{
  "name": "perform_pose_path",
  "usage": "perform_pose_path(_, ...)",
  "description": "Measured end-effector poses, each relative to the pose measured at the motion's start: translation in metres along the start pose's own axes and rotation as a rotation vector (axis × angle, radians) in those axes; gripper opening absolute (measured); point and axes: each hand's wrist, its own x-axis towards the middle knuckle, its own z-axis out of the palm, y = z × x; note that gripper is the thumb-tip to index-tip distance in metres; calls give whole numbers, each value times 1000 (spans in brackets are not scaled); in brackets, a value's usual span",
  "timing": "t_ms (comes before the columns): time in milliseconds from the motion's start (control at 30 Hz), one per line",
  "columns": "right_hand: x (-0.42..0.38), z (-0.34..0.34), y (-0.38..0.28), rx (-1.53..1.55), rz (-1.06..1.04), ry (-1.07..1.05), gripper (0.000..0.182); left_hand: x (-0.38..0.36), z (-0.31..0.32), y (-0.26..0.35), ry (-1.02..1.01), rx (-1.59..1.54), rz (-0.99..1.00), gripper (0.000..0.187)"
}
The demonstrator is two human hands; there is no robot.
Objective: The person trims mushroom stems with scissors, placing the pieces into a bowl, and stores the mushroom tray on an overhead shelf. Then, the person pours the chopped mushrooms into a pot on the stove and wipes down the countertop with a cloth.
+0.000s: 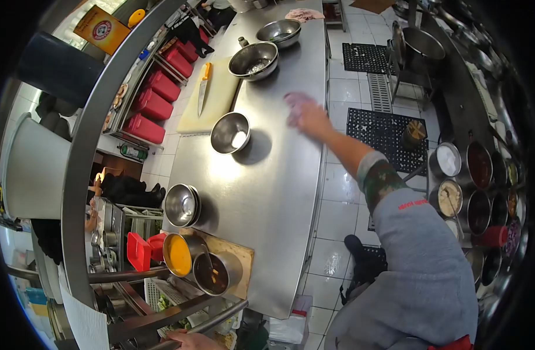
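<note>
My right hand (314, 121) reaches over the steel counter (267, 192) near its right edge, pressed on a pinkish cloth (296, 105); both are blurred. To its left stands a steel bowl (225, 133) with something white inside. My left hand (193, 340) shows at the bottom edge beside a metal rail (212, 315); its fingers are mostly hidden. Above that hand, a pot of orange liquid (179, 255) and a pot of dark liquid (211, 274) with a utensil stand on a wooden board (242, 256).
An orange-handled knife (203, 90) lies on a pale cutting board (189, 119). Two more bowls (253, 61) (278, 33) stand farther back, and stacked bowls (182, 205) near the pots. Filled containers (448, 160) line the right side. Other people are at the far left.
</note>
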Motion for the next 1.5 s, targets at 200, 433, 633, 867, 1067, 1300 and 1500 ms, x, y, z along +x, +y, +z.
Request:
perform_pose_path(200, 8, 78, 93, 0, 503, 370, 59, -8, 14, 16, 114, -130, -49, 41)
perform_pose_path(433, -243, 105, -42, 670, 573, 45, 46, -12, 18, 13, 6, -307, -27, 49)
perform_pose_path(633, -533, 201, -135, 389, 326, -307, 43, -17, 4, 53, -150, -281, -101, 60)
perform_pose_path(867, -555, 12, -218, 214, -321, -754, 21, -72, -129, -3, -657, -353, 97, 60)
perform_pose_path(1067, -379, -116, -325, 90, -375, -102, 40, -170, -217, -100, -926, -355, -130, 53)
perform_pose_path(1300, -458, -203, -365, 605, -746, -156, 18, -246, -282, -114, -1145, -260, -258, 40)
perform_pose_path(1500, -644, -214, -167, 313, -162, -344, 39, -314, -273, -105, -1490, -138, -205, 40)
